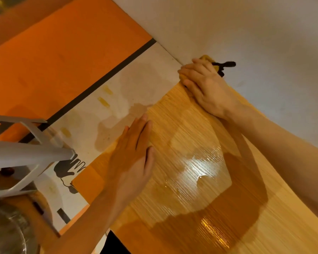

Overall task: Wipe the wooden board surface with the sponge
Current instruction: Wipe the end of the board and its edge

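Note:
A large wooden board (191, 180) with a fine striped grain fills the lower right of the head view, with a wet shiny patch near its middle. My right hand (204, 85) presses a yellow sponge (206, 58) at the board's far corner, next to the white wall; only a small edge of the sponge shows past my fingers. My left hand (134, 153) lies flat with fingers together on the board's left edge, holding nothing.
A black clamp-like object (226, 65) sticks out beside the sponge against the white wall (246, 24). White floor tiles (117, 92) carry damp stains. A grey plastic stool frame (26, 154) and a metal bowl (6, 233) stand at the left. An orange surface (62, 43) lies beyond.

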Available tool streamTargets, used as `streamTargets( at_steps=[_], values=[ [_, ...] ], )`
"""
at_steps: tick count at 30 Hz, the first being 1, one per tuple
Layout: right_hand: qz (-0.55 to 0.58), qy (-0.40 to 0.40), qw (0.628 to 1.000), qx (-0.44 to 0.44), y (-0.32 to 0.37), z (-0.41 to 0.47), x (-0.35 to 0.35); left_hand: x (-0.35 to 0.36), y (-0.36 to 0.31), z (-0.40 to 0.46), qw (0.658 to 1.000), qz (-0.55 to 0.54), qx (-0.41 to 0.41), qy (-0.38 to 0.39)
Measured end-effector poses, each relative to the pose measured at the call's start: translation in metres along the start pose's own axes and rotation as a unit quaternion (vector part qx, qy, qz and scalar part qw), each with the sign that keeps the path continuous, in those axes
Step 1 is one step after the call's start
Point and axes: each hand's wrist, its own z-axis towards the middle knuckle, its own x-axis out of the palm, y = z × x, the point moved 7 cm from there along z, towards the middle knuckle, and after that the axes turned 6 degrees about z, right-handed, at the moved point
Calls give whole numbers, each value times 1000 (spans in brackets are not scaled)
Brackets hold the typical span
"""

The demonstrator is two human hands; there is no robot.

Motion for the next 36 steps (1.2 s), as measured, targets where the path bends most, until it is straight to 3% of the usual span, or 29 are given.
streamTargets(
  at_steps=[4,7,12,15,18,22,24,26,28,30,33,36],
  values=[
    [-41,53,993,-99,30,-8,15,1,0,1,1000,-2,-3,3],
    [-98,33,994,-20,-2,5,2,-1,-1,1,1000,-7,2,-2],
    [3,-65,992,112,-17,3,-5,-1,1,-2,1000,-13,1,-9],
    [-15,-67,998,13,39,-11,19,-1,0,-1,1000,-12,1,-5],
    [-89,-3,994,-68,56,-11,25,-2,-1,0,1000,-10,0,-4],
    [-93,-15,994,54,-7,19,-7,-1,0,0,1000,-6,3,-2],
    [-68,-48,993,86,-5,20,-8,-1,0,0,1000,-8,3,-3],
    [-83,-42,995,44,32,12,13,-1,0,-1,1000,-14,2,-4],
    [-82,14,996,-37,76,3,39,-3,-1,0,1000,-17,2,-8],
    [-90,56,993,-60,79,6,40,-3,-1,1,1000,-20,5,-4],
    [-128,54,990,18,21,23,14,-3,-1,1,1000,-21,1,1],
    [-89,6,988,128,-10,27,-5,-2,0,1,999,-33,-2,1]
  ],
)
